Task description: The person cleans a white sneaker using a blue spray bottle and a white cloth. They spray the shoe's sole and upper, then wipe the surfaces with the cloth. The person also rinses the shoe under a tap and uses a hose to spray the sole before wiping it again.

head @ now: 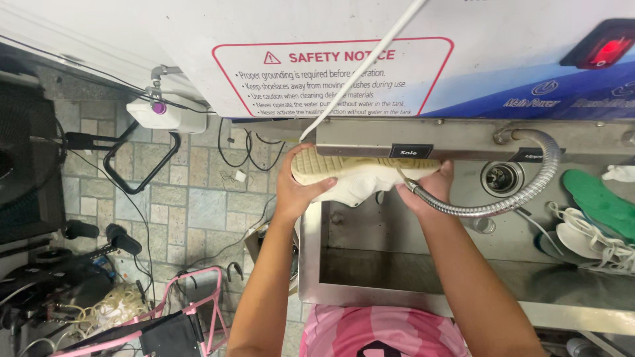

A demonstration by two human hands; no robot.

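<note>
Hands grip one white shoe [357, 177], sole up, pressed under the machine's steel ledge [397, 140] above the sink basin [370, 264]. Left hand [294, 192] clasps the toe end; right hand [426, 188] clasps the heel end. It looks light, soft in the upper, stiffer along the ribbed sole, likely slick when wet, so the ends suit holding. To the right lie one green insole [598, 201] and one other white shoe [589, 241]; one flexible metal hose [522, 192] curves near.

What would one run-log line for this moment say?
left hand: grips toe end of white shoe with cream ridged sole | right hand: grips heel end | shoe: sole-up under machine's steel ledge, above steel sink
</note>
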